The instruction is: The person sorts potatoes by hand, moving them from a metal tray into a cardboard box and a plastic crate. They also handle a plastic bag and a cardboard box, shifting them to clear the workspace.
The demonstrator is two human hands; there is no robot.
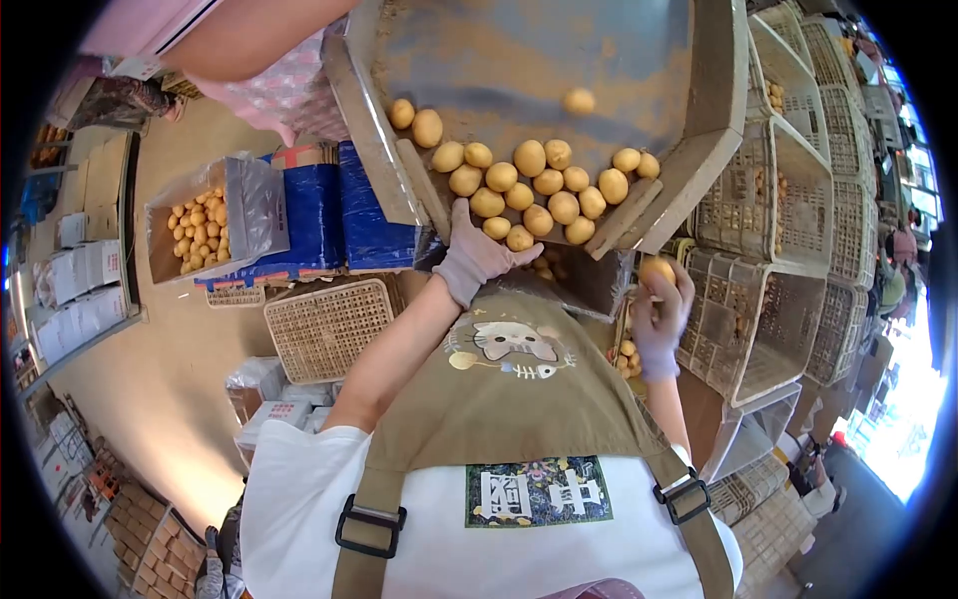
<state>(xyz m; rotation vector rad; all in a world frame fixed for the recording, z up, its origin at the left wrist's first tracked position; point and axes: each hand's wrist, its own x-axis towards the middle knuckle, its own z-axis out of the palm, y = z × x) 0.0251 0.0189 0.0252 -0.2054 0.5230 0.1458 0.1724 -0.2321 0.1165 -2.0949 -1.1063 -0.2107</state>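
Observation:
Round and oval yellow potatoes [529, 158] lie gathered at the lower end of a dirty sloping chute [639, 70] in front of me. My left hand [475, 258], in a pale glove, is at the chute's mouth with thumb and fingers apart. It is against the lowest potatoes, not wrapped round one. To the right of the chute, my right hand [663, 317], also gloved, is closed on a single potato [657, 269]. Below the mouth, a plastic-lined box [599, 285] holds more potatoes, partly hidden by my left hand and apron.
Stacked plastic crates [733, 329] rise close on my right, some with potatoes inside. At left stands a lined carton [261, 215] of potatoes beside blue wrapped boxes [314, 215]. An upturned-looking crate [329, 329] sits lower left. Another person's arm [249, 40] is at upper left.

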